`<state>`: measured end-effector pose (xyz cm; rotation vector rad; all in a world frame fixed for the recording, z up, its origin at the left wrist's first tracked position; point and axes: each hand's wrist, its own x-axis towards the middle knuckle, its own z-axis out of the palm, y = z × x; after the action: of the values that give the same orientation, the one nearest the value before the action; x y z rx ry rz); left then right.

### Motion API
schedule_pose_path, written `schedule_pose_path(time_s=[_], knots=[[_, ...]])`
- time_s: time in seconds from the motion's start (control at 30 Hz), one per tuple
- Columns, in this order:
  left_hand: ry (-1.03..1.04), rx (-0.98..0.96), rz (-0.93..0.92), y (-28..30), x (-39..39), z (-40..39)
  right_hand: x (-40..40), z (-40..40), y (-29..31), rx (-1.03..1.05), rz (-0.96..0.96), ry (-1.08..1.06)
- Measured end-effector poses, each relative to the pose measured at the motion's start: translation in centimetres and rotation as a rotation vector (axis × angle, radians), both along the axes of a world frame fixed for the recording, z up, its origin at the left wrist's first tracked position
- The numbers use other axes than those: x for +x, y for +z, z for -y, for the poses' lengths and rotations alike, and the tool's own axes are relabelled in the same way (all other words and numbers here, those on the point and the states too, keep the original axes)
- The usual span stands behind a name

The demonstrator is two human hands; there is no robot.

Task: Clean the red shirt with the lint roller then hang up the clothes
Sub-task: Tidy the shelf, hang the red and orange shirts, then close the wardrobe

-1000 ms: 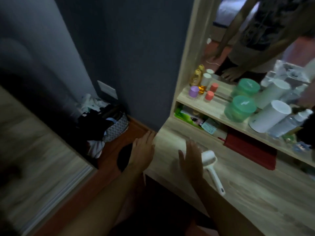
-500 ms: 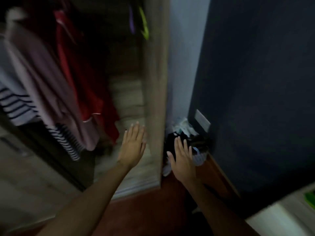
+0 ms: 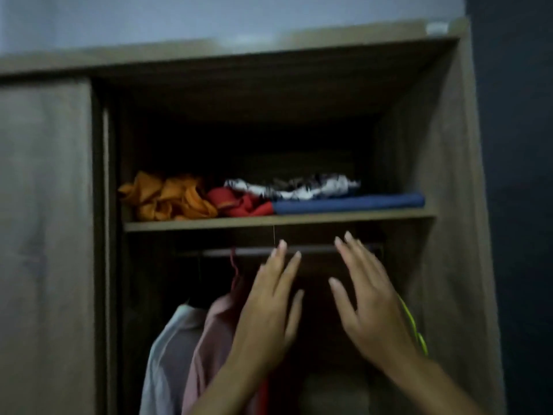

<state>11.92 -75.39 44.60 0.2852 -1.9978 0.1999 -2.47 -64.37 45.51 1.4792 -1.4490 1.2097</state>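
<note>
I face an open wooden wardrobe. My left hand [image 3: 269, 310] and my right hand [image 3: 368, 304] are both raised in front of the hanging rail [image 3: 314, 250], fingers spread, holding nothing. A thin strip of the red shirt [image 3: 264, 396] shows below my left wrist, mostly hidden by my arm. To its left hang a pink garment [image 3: 209, 348] on a red hanger [image 3: 235, 271] and a white garment [image 3: 167, 354]. The lint roller is out of sight.
The shelf [image 3: 278, 221] above the rail carries crumpled orange cloth [image 3: 167, 197], red cloth [image 3: 239, 202], a black-and-white piece [image 3: 293, 185] and a folded blue item [image 3: 350, 202]. A sliding door [image 3: 45, 235] covers the left half. A yellow-green hanger [image 3: 414, 330] hangs at right.
My view has swung from the desk with the lint roller, past the wardrobe's lower part, up to the rail and shelf. Both empty hands have risen with it.
</note>
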Motion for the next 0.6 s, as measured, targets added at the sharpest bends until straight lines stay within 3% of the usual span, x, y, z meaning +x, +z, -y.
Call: schedule_pose_path(time_s=[0.17, 0.4, 0.5, 0.6], knots=[[0.155, -0.183, -0.056, 12.3, -0.4, 3.0, -2.3, 3.3, 10.9, 0.026, -0.027, -0.086], [0.526, 0.089, 0.404, 20.9, -1.8, 7.3, -4.9, 7.1, 17.5, 0.289, -0.06, -0.265], [0.476, 0.125, 0.337, 20.9, -2.2, 8.2, -6.2, 8.0, 19.1, 0.492, -0.014, -0.301], [0.482, 0.081, 0.146, 20.6, -1.9, 9.6, -7.5, 8.1, 20.5, 0.58, 0.038, -0.274]])
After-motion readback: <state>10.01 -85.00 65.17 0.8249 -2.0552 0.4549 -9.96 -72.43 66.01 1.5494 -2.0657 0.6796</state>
